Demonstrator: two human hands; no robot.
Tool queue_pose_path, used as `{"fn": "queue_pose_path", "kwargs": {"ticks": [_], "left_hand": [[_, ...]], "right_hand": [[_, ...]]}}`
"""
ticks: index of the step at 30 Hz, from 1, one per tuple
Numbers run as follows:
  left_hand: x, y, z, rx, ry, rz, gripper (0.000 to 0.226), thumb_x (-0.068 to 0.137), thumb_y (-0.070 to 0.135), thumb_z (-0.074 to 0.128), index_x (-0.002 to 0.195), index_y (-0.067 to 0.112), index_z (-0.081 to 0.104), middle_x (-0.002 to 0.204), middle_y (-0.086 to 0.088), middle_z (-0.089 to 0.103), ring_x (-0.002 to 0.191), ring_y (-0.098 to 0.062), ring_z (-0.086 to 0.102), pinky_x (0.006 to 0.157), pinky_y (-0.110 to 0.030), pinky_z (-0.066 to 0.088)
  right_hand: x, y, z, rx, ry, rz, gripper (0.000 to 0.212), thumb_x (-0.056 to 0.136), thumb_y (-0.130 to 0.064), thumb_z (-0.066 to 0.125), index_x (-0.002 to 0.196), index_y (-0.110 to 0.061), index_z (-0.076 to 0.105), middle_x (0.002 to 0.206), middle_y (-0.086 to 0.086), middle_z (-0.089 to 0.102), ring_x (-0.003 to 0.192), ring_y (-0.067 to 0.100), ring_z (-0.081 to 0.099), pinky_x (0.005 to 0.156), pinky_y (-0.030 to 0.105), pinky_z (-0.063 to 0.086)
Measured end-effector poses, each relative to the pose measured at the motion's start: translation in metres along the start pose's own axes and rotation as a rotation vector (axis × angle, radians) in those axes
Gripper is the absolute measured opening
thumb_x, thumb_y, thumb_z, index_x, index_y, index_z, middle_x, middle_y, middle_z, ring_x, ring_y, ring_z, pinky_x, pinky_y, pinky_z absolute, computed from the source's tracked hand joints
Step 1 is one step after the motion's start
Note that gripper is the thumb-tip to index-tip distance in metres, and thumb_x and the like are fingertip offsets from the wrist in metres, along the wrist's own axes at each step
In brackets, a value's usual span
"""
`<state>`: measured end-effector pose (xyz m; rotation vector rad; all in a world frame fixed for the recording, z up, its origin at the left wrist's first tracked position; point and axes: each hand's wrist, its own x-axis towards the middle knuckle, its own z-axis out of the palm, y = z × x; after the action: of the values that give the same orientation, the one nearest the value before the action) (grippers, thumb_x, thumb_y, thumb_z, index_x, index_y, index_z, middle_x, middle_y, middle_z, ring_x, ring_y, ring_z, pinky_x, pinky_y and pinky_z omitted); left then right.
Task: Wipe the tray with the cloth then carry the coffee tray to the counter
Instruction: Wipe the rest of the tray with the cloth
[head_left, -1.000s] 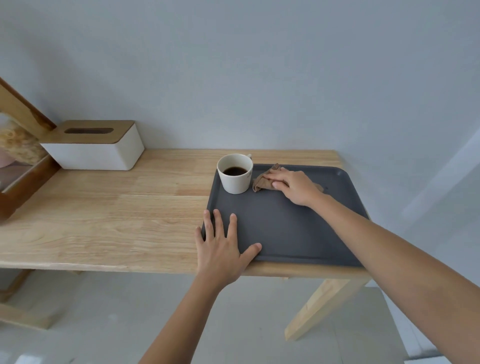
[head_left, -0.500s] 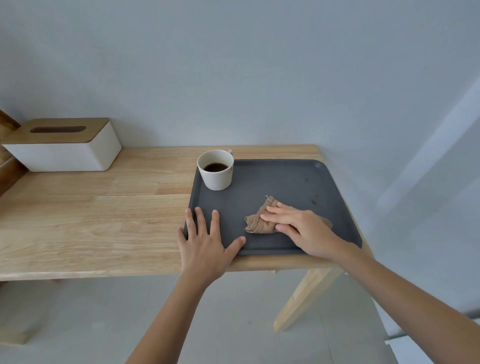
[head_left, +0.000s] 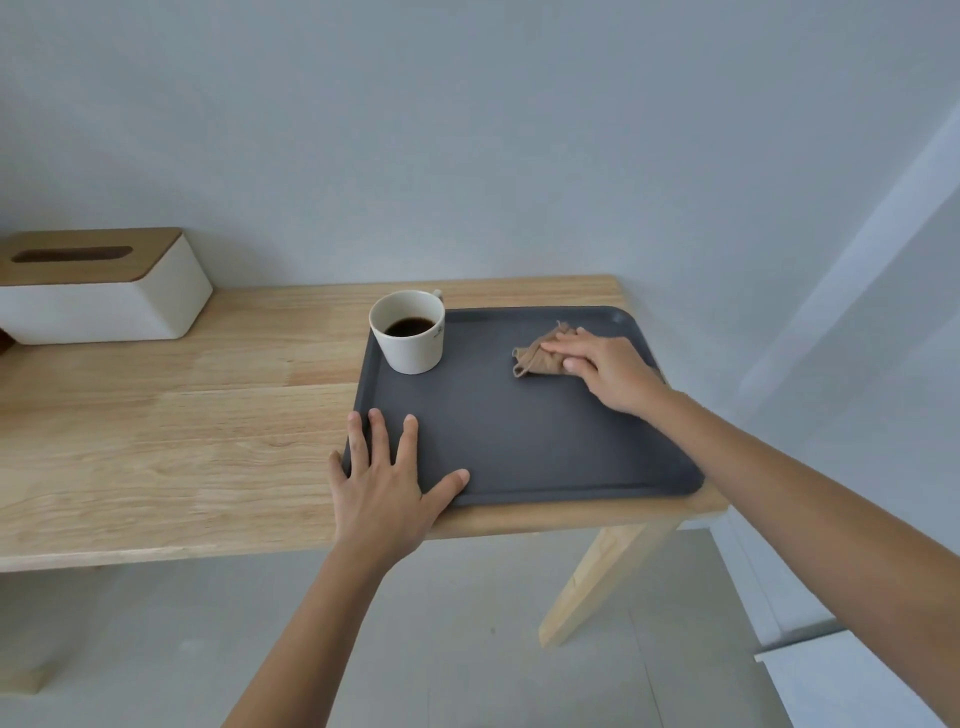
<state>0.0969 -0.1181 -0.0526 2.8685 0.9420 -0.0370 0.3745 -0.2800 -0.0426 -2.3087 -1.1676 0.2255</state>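
Observation:
A dark grey tray (head_left: 519, 447) lies at the right end of a light wooden table (head_left: 182, 415). A white cup of black coffee (head_left: 409, 332) stands in the tray's far left corner. My right hand (head_left: 605, 366) presses a crumpled brown cloth (head_left: 540, 356) flat against the tray near its far right corner. My left hand (head_left: 387, 475) lies flat with fingers spread over the tray's near left corner, thumb along the front rim.
A white tissue box with a wooden lid (head_left: 98, 283) sits at the back left of the table against the grey wall. The tray's right and front rims lie close to the table's edges. Pale floor and a slanted table leg (head_left: 597, 582) show below.
My right hand has slid the cloth from the tray's near middle back to its far right corner. My left hand has stayed on the near left corner.

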Motion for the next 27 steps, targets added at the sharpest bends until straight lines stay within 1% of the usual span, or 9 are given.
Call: {"fn": "queue_pose_path", "kwargs": {"ticks": [2,4,6,9,12,16,19,23,27], "left_hand": [[0.0,0.001,0.0,-0.002,-0.009,-0.005,0.101,0.067,0.084,0.0,0.151,0.028,0.002,0.161,-0.012,-0.004,0.146,-0.03,-0.018,0.115,-0.051,0.007],[0.0,0.001,0.0,0.005,-0.011,-0.012,0.1,0.067,0.084,0.0,0.151,0.028,0.001,0.161,-0.011,-0.005,0.146,-0.029,-0.019,0.115,-0.051,0.007],[0.0,0.001,0.0,0.006,-0.011,-0.012,0.099,0.069,0.084,0.001,0.151,0.028,0.001,0.161,-0.011,-0.005,0.146,-0.029,-0.019,0.115,-0.051,0.006],[-0.001,0.002,-0.001,0.004,-0.015,-0.02,0.096,0.073,0.084,0.006,0.151,0.028,0.001,0.161,-0.01,-0.005,0.146,-0.028,-0.019,0.115,-0.051,0.006],[-0.002,0.003,-0.001,0.013,-0.006,-0.023,0.094,0.075,0.083,0.008,0.151,0.028,0.0,0.161,-0.01,-0.005,0.146,-0.028,-0.018,0.115,-0.051,0.007],[-0.003,0.002,-0.002,-0.004,0.015,-0.028,0.095,0.075,0.083,0.009,0.151,0.027,0.004,0.161,-0.011,-0.002,0.147,-0.029,-0.016,0.114,-0.051,0.009],[-0.003,0.002,-0.001,-0.007,0.027,-0.025,0.1,0.069,0.084,0.002,0.151,0.027,0.006,0.161,-0.012,0.001,0.147,-0.029,-0.013,0.113,-0.051,0.011],[-0.003,0.001,-0.001,-0.006,0.021,-0.011,0.103,0.065,0.085,-0.002,0.151,0.027,0.007,0.161,-0.012,0.002,0.147,-0.029,-0.014,0.113,-0.052,0.01],[-0.001,0.0,-0.002,-0.015,0.011,0.003,0.104,0.064,0.086,-0.001,0.151,0.028,0.007,0.161,-0.01,0.002,0.147,-0.029,-0.015,0.114,-0.054,0.008]], "right_hand": [[0.02,0.003,-0.006,-0.016,-0.002,0.06,0.042,0.098,-0.01,0.048,0.136,-0.026,0.054,0.148,0.004,0.045,0.144,0.023,0.031,0.12,0.032,0.017],[0.031,0.003,-0.008,-0.014,0.046,0.111,0.04,0.097,-0.011,0.049,0.133,-0.026,0.057,0.143,0.003,0.053,0.139,0.022,0.04,0.111,0.02,0.021],[0.032,0.002,-0.005,0.003,0.089,0.143,0.039,0.097,-0.01,0.049,0.131,-0.026,0.058,0.138,0.005,0.057,0.133,0.022,0.047,0.105,0.017,0.025],[0.018,-0.005,0.0,0.019,0.098,0.167,0.041,0.097,-0.009,0.049,0.135,-0.023,0.054,0.142,0.005,0.053,0.135,0.022,0.045,0.111,0.023,0.027],[-0.019,-0.02,0.0,0.038,0.074,0.151,0.042,0.097,-0.009,0.049,0.137,-0.021,0.052,0.148,0.006,0.046,0.142,0.021,0.036,0.118,0.03,0.022],[-0.087,-0.044,0.006,0.0,0.049,0.069,0.042,0.097,-0.009,0.048,0.136,-0.025,0.053,0.148,0.003,0.046,0.143,0.016,0.034,0.119,0.033,0.025],[-0.122,-0.051,0.005,-0.018,-0.006,0.038,0.044,0.098,-0.011,0.046,0.137,-0.03,0.051,0.148,-0.004,0.045,0.143,0.011,0.032,0.118,0.033,0.027],[-0.123,-0.041,0.006,-0.025,-0.014,0.038,0.044,0.097,-0.014,0.048,0.136,-0.034,0.051,0.147,-0.005,0.047,0.141,0.008,0.035,0.117,0.036,0.03],[-0.087,-0.027,0.001,-0.083,0.03,0.076,0.044,0.096,-0.008,0.048,0.137,-0.022,0.052,0.147,0.005,0.047,0.142,0.02,0.037,0.119,0.039,0.027]]}}
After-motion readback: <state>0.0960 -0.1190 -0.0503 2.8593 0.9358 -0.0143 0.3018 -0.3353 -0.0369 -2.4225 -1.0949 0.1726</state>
